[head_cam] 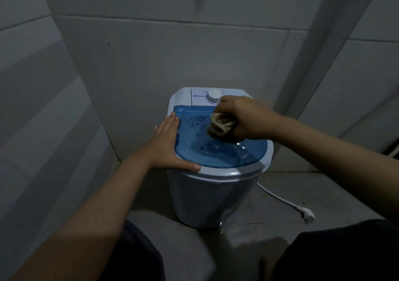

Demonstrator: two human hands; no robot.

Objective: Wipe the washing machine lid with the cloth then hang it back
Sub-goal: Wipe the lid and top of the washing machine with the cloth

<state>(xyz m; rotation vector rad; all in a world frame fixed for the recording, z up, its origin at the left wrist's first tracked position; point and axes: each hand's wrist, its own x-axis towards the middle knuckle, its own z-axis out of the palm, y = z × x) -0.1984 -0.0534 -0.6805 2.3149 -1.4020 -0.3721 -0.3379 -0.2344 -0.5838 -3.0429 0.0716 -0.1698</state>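
Observation:
A small white washing machine [207, 196] stands on the floor against the tiled wall. Its translucent blue lid [218, 153] is closed and shows wet streaks near the back left. My right hand [244, 116] grips a bunched beige cloth [220, 125] and presses it on the lid's back right part, just in front of the white dial [213, 96]. My left hand [166, 144] lies flat with fingers together on the lid's left edge, thumb along the front rim.
Grey tiled walls [151, 53] close in behind and to the left. A white power cord with its plug [306, 213] lies loose on the floor at the right. The floor [237, 237] in front of the machine looks wet. My dark-clothed knees fill the bottom corners.

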